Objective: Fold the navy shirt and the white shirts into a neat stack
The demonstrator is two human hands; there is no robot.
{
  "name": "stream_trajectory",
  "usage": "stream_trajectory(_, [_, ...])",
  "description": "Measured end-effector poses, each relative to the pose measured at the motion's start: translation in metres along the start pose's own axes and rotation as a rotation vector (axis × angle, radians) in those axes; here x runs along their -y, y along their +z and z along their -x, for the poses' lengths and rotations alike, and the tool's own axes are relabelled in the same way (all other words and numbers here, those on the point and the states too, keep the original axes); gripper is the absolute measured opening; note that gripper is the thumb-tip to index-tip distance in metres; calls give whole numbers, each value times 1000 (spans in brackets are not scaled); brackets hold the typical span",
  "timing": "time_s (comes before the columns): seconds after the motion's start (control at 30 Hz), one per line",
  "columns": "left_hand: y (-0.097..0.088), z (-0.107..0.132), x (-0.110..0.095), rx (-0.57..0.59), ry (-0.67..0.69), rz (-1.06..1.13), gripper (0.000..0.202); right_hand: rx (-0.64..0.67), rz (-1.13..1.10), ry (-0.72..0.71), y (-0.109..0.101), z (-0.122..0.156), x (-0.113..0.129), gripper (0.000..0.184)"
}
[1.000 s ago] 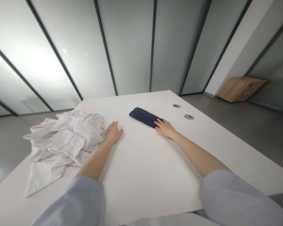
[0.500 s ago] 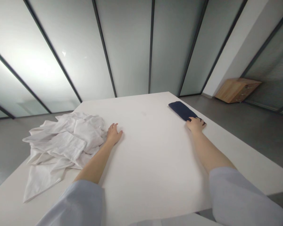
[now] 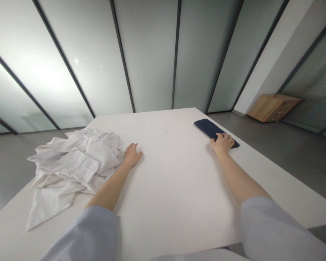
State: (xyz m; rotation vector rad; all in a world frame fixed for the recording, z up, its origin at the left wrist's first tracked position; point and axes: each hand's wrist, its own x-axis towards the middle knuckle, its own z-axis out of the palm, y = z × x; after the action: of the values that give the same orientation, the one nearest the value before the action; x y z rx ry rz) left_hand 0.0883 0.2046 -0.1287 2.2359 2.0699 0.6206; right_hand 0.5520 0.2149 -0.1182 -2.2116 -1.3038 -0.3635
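Moved: right hand (image 3: pixel 221 143) has carried the folded navy cloth (image 3: pixel 208 127) from mid-counter to about 2 o'clock, near the edge of the white counter (image 3: pixel 174 195).
Right hand: palm down on the cloth's near end, fingers narrowly curled, no pinch visible; its weight seems to pin the cloth so it slides along.
Left hand (image 3: pixel 132 155): fingers wide, flat on the counter, holding nothing.
White pile: crumpled white cloth (image 3: pixel 76 161) at 9 o'clock, just beside the left hand.
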Motion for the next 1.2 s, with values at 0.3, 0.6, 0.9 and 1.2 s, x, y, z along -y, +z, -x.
stream_trajectory(0.3, [-15,7,-12,98,98,-101,38,439,29,-643,17,30,48,49])
stream_trajectory(0.6, [-18,12,-20,67,79,-137,36,543,37,-594,17,32,54,49])
stream_trajectory(0.9, [-18,12,-26,62,26,-160,39,555,95,-518,6,47,77,55])
stream_trajectory(1.2, [-18,12,-26,52,16,-150,39,477,71,-546,0,53,78,49])
